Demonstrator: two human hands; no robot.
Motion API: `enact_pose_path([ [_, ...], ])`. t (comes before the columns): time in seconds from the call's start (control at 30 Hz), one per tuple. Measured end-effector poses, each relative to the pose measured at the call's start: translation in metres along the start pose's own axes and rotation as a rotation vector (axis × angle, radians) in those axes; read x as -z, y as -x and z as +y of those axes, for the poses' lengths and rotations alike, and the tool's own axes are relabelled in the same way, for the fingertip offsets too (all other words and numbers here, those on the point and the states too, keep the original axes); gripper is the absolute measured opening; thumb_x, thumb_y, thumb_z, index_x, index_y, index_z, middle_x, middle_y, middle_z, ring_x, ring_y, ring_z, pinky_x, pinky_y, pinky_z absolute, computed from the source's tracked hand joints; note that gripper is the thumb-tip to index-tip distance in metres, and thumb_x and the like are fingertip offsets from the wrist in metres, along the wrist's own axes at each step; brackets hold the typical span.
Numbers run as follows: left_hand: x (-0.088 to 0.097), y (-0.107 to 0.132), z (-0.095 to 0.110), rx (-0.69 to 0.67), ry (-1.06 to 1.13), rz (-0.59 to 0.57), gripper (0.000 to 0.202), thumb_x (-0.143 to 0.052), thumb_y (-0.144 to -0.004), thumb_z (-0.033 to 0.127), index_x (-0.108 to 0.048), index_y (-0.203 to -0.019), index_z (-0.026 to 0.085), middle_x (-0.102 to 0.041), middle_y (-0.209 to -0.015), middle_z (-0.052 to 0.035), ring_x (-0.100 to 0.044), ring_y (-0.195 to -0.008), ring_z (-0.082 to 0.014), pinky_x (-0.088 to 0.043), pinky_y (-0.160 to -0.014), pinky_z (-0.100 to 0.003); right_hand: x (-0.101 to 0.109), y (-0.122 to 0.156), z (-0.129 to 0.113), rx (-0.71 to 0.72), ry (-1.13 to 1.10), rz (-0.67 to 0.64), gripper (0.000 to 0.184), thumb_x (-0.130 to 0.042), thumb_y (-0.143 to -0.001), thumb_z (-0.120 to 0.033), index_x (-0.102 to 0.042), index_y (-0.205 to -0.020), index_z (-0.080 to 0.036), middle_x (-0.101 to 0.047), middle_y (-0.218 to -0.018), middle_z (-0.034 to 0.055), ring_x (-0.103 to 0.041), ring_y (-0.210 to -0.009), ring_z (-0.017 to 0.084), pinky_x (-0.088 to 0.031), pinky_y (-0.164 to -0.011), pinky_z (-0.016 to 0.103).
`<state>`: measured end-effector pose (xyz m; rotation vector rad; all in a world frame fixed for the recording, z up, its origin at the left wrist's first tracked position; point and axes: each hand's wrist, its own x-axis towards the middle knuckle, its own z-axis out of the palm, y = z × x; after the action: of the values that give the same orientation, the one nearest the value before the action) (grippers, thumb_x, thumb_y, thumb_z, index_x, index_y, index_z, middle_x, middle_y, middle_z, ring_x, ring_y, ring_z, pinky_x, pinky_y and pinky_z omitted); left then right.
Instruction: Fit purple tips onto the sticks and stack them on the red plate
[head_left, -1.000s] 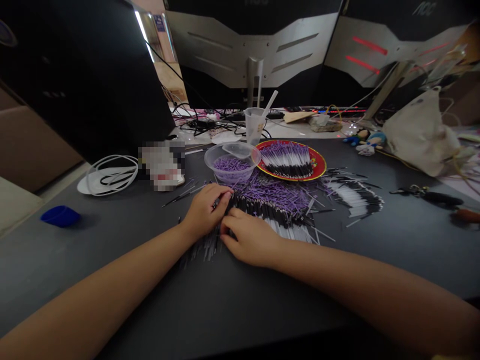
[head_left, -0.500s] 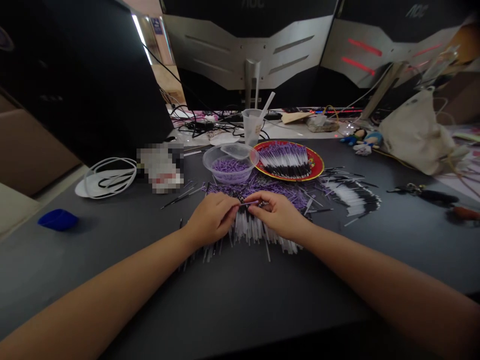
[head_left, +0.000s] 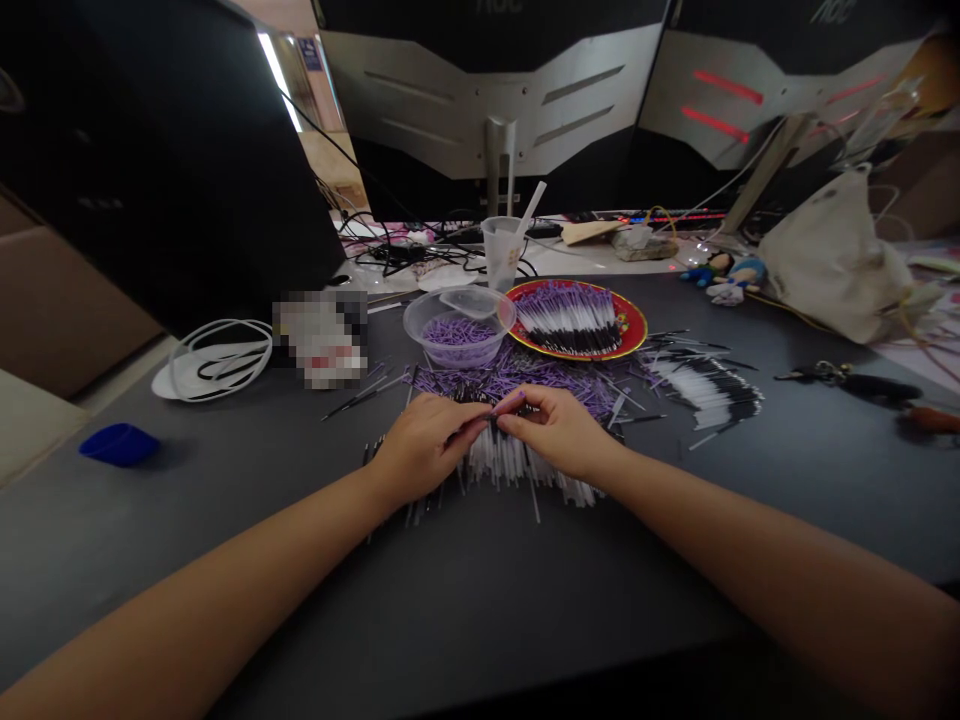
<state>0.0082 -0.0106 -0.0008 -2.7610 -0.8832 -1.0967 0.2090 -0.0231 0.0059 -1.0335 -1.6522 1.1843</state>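
Dark grey desktop (head_left: 225, 560) is stretching out beneath me, with a round red gold-rimmed plate (head_left: 636, 330) and a clear plastic bowl (head_left: 442, 352) of purple pieces at upper centre of the frame. My left hand (head_left: 427, 450) and right hand (head_left: 551, 430) are curling closed, pinching a thin stick (head_left: 496, 410), mostly hidden, just above a fanned row of thin white-and-black plastic sticks (head_left: 502, 465), lying side by side so each stays separable.

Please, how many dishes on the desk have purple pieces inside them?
2: a plastic bowl with loose purple pieces, and a red plate just right of it, with purple-tipped sticks.
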Motion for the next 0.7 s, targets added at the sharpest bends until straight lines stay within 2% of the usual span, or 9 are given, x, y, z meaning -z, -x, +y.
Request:
enact_pose_path([
  [0.07,0.0004,-0.0008,0.0009,0.001,0.003,-0.008,0.017,-0.054,-0.09,0.026,-0.064,-0.102,0.019,-0.07,-0.083,-0.0023,-0.062,-0.073,-0.0144,-0.044,-0.073,-0.029,-0.0014,0.0,0.0015,0.003,0.013,-0.003,0.009,-0.062,-0.076,-0.023,-0.063,-0.083,-0.017,-0.062,-0.079,0.0003,-0.054,-0.067,0.011,-0.043,-0.062,0.025],
  [0.13,0.0008,-0.0018,0.0017,0.005,0.01,-0.024,0.015,-0.053,-0.09,0.026,-0.064,-0.098,0.019,-0.07,-0.082,-0.0021,-0.062,-0.072,-0.0143,-0.044,-0.072,-0.029,-0.0023,0.0007,0.0027,-0.011,0.037,-0.009,0.009,-0.063,-0.076,-0.024,-0.062,-0.083,-0.018,-0.06,-0.074,-0.0013,-0.051,-0.06,0.01,-0.04,-0.056,0.024],
  [0.27,0.001,-0.0025,0.0032,0.012,0.008,-0.062,0.015,-0.052,-0.09,0.024,-0.065,-0.095,0.018,-0.069,-0.078,-0.0019,-0.061,-0.071,-0.0145,-0.043,-0.072,-0.029,-0.001,0.0033,0.0033,-0.048,0.137,-0.02,0.012,-0.062,-0.078,-0.029,-0.057,-0.084,-0.02,-0.046,-0.056,-0.0071,-0.038,-0.045,0.008,-0.028,-0.044,0.021],
  [0.37,0.0003,-0.002,0.0029,0.024,-0.011,-0.074,0.015,-0.052,-0.089,0.024,-0.065,-0.095,0.019,-0.07,-0.079,-0.0018,-0.062,-0.072,-0.0152,-0.043,-0.073,-0.03,0.0007,0.0046,0.0015,-0.024,0.246,-0.002,0.011,-0.062,-0.078,-0.026,-0.054,-0.083,-0.021,-0.041,-0.053,-0.0088,-0.035,-0.044,0.008,-0.026,-0.044,0.021],
  [0.5,-0.0008,-0.0013,0.0004,0.052,-0.025,-0.08,0.014,-0.054,-0.089,0.024,-0.065,-0.095,0.019,-0.07,-0.079,-0.0017,-0.062,-0.071,-0.0158,-0.043,-0.073,-0.03,0.0028,0.0042,0.0001,0.071,0.437,0.042,0.008,-0.062,-0.077,-0.019,-0.056,-0.082,-0.02,-0.048,-0.063,-0.0056,-0.039,-0.051,0.008,-0.032,-0.052,0.022],
  [0.7,-0.0007,-0.0022,-0.0014,0.059,-0.022,-0.081,0.017,-0.052,-0.089,0.026,-0.066,-0.096,0.019,-0.069,-0.08,-0.0024,-0.062,-0.074,-0.016,-0.044,-0.074,-0.031,0.0076,0.0033,0.0016,0.18,0.593,-0.002,0.005,-0.057,-0.082,-0.017,-0.06,-0.086,-0.019,-0.058,-0.077,-0.0004,-0.047,-0.063,0.011,-0.036,-0.061,0.025],
])
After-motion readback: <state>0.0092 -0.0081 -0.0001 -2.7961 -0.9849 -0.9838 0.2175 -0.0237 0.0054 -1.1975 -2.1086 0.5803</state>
